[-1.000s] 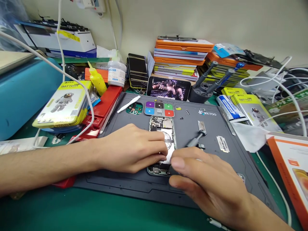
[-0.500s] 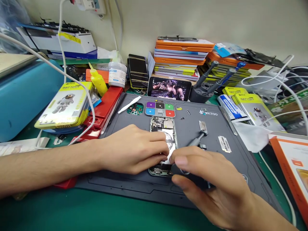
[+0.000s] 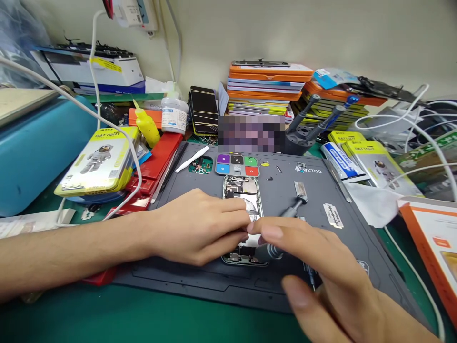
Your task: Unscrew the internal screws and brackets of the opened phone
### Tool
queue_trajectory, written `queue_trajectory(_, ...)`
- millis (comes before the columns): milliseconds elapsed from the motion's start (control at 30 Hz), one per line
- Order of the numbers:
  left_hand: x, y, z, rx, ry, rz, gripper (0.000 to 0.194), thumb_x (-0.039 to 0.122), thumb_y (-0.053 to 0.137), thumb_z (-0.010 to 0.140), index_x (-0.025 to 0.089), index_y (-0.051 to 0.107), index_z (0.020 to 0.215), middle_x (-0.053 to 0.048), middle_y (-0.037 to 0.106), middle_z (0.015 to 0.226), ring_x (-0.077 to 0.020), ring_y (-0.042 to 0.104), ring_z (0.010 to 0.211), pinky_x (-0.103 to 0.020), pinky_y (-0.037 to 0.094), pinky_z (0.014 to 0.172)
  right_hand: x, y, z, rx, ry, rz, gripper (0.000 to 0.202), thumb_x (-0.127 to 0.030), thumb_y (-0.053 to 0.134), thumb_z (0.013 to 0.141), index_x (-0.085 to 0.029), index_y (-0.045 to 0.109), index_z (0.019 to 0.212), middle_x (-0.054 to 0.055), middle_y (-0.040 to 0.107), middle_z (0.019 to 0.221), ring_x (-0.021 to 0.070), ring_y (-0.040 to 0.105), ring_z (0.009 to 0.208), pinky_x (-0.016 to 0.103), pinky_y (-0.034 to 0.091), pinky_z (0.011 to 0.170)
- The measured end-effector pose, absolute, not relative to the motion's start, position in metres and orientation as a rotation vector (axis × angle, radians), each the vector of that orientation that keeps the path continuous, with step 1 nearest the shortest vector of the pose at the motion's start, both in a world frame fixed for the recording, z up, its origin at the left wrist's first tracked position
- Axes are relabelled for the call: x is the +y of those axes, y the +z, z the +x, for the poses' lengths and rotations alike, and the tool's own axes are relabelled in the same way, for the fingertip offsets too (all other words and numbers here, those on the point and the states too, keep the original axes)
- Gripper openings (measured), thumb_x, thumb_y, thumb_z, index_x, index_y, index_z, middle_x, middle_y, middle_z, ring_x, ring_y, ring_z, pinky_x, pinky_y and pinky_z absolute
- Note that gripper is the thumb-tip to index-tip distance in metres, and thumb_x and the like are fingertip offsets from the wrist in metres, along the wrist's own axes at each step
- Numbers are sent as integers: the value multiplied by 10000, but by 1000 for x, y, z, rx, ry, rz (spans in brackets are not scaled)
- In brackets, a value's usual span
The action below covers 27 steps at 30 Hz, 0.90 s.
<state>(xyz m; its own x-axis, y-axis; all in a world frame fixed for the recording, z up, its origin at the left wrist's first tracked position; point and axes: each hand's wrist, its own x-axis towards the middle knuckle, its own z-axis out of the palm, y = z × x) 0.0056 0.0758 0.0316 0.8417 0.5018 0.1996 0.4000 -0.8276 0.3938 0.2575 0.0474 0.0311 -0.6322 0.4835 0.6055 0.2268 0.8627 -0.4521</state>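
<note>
Over the gray mat (image 3: 276,193), left: The left hand (image 3: 205,226) reaches across the opened phone (image 3: 254,204), grip narrow, fingertips bunched; whether they pinch anything cannot be told.
Phone, center: It lies on the mat, inner parts bared; the step appears to be fingertip work inside it, and the next move seems to call for precise, light contact.
Gray tool (image 3: 272,251): It shows by the phone's lower right, beneath the right forefinger.
Right hand (image 3: 333,269): Its grip is wide, thumb well apart from forefinger.
Against half a second ago: The right thumb has swung farther away, exposing more tool; the left hand stays put.
</note>
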Motion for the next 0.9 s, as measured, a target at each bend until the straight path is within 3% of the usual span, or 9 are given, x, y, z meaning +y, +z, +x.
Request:
queue_trajectory(167, 74, 31, 5, 692, 423, 2646, 117, 237, 468, 1101, 218, 574, 1054, -17, 694, 1017, -143, 651, 787, -267, 411, 590, 43, 26, 255, -2242, 469, -561, 703, 6, 632, 904, -230, 490, 1551, 62, 818, 1188, 217, 808, 1035, 313, 690, 885)
queue_trajectory(333, 77, 31, 4, 634, 456, 2512, 124, 269, 556, 1121, 212, 655, 1169, -27, 746, 1149, -149, 718, 955, -234, 510, 745, 40, 15, 259, -2075, 519, -655, 806, 31, 652, 899, -237, 423, 1624, 125, 727, 1422, 246, 769, 1214, 325, 713, 878)
queue_trajectory(467, 80, 33, 5, 575, 529, 2301, 90, 240, 655, 1081, 199, 731, 1107, -20, 781, 1097, -139, 744, 979, -200, 534, 853, 38, 13, 264, -2005, 532, -685, 786, 46, 662, 899, -253, 475, 1602, 109, 747, 1383, 217, 795, 1116, 297, 716, 811)
queue_trajectory(667, 78, 30, 5, 571, 584, 2297, 114, 247, 654, 1082, 183, 746, 1103, -31, 782, 1075, -137, 739, 940, -199, 507, 813, 39, 15, 264, -1979, 415, -677, 763, 34, 729, 870, -248, 534, 1552, 76, 797, 1247, 194, 804, 1031, 323, 699, 938)
queue_trajectory(900, 79, 31, 6, 617, 583, 2304, 131, 268, 623, 1101, 160, 697, 1102, -22, 735, 1032, -113, 682, 901, -173, 467, 798, 44, 27, 250, -1777, 556, -672, 679, 51, 636, 898, -253, 560, 1500, 58, 767, 1047, 183, 783, 911, 283, 698, 709)
